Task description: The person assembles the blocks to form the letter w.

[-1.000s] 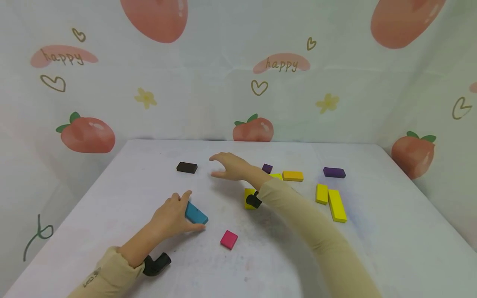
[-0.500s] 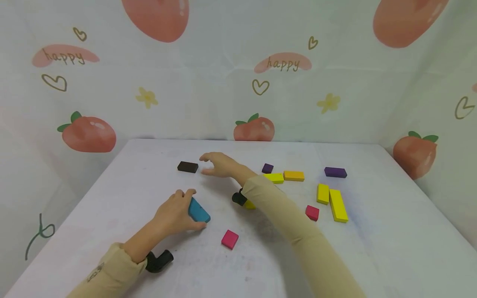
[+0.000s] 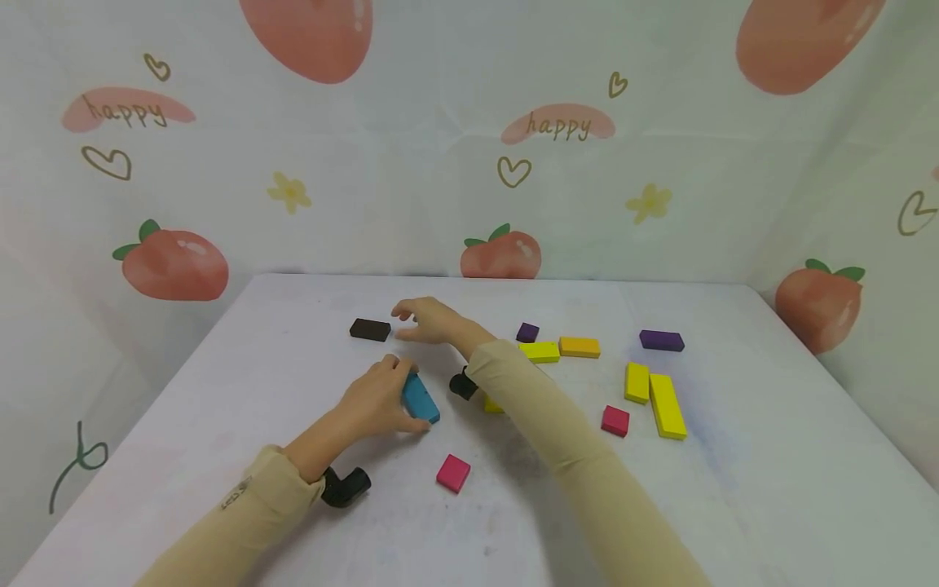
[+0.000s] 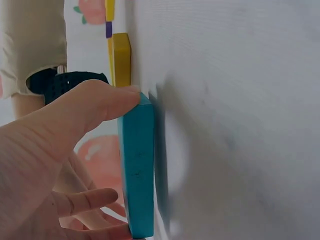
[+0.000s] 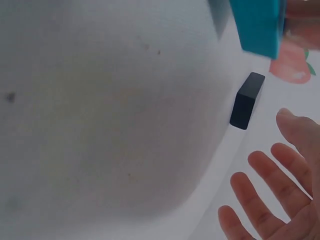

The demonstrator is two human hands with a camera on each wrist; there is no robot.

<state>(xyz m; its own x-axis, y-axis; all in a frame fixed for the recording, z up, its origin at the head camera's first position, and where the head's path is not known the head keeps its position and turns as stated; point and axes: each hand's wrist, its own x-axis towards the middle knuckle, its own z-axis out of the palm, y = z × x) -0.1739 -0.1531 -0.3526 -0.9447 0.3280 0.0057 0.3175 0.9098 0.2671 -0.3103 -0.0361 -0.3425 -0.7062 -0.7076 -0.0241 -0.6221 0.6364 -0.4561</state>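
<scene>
My left hand (image 3: 372, 401) pinches a blue rectangular block (image 3: 421, 399) by its two ends. In the left wrist view, the thumb presses one end of the blue block (image 4: 138, 170), fingertips hold the other, and a shadow lies beside it on the table. Farther back, my right hand (image 3: 431, 321) hovers with nothing in it. Its fingertips are close to a black block (image 3: 370, 329). Spread fingers of the right hand (image 5: 280, 200) show in the right wrist view, apart from the black block (image 5: 246, 102).
A red square block (image 3: 453, 474) lies in front; another red block (image 3: 615, 421) is right of the right sleeve. Yellow blocks (image 3: 666, 406), an orange block (image 3: 579, 347) and purple blocks (image 3: 662, 340) lie toward the right. One yellow block (image 3: 494, 404) is partly hidden by the right sleeve.
My left hand has carried the blue block right and farther back. My right hand has moved left toward the black block, and its sleeve no longer covers the right-hand red block.
</scene>
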